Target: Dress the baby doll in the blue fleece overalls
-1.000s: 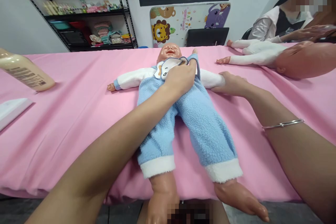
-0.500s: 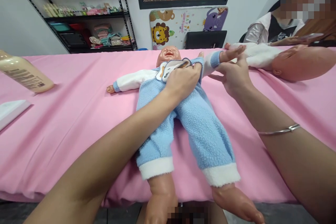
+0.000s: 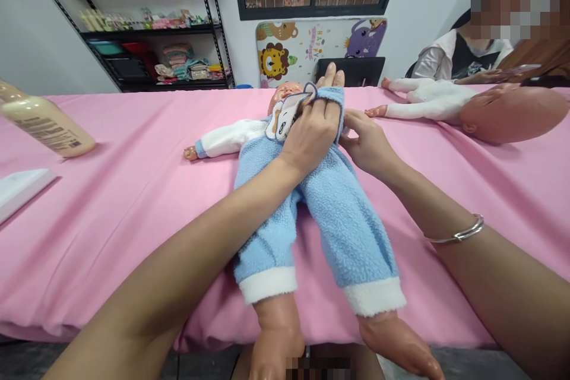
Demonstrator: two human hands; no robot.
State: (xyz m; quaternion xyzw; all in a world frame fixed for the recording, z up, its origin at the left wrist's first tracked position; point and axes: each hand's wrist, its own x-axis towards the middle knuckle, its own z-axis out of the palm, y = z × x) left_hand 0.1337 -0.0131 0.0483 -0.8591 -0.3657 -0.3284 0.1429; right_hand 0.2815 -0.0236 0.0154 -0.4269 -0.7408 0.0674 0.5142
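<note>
Left hand [image 3: 310,133] over doll [image 3: 338,190], fingers stretched out through its blue strap [image 3: 333,94]. Right hand [image 3: 369,141] just beside, fingers bent; cannot tell if pinching.

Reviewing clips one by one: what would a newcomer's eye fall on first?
The doll in blue overalls, face up mid-picture on pink cloth, the left hand under its blue strap. Then a second doll, in white, lies at right, and a tan bottle at far left.
</note>
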